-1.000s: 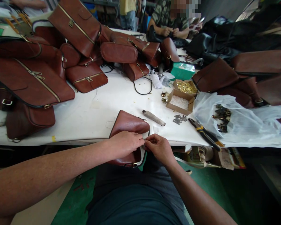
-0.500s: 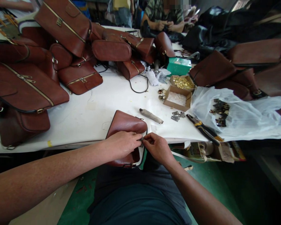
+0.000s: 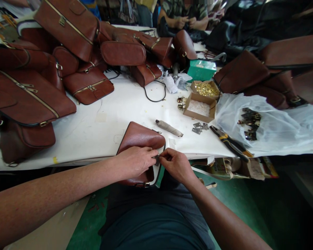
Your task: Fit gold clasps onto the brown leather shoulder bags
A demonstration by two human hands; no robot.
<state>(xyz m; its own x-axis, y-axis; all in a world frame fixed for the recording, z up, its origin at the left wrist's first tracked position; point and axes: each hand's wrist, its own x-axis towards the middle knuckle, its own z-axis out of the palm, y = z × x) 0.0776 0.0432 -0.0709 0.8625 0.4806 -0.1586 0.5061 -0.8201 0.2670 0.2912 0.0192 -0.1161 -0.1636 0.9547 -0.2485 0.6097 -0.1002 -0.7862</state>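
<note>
A brown leather bag [image 3: 143, 135] lies tilted at the table's front edge, its open side towards my right and its lower part over my lap. My left hand [image 3: 135, 161] rests across the bag, fingers closed over the leather near the dark-edged opening. Close beside it, my right hand [image 3: 174, 163] makes a pinch at that same edge, thumb against forefinger. Between the fingertips of both hands shows a small grey metal piece [image 3: 157, 159], mostly covered. A buckle [image 3: 146, 184] sits at the bag's lower end.
On the white table [image 3: 106, 135] are a wrapped rod [image 3: 169, 128], thin metal plates [image 3: 197, 128], pliers [image 3: 231, 143], a box of gold bits [image 3: 206, 89] and a plastic bag of clasps [image 3: 271, 118]. Brown bags [image 3: 28, 90] are piled left. A co-worker [image 3: 182, 21] sits opposite.
The view has shifted slightly. My hands stay at the bag's edge with small finger movements, and more of the grey piece shows between them.
</note>
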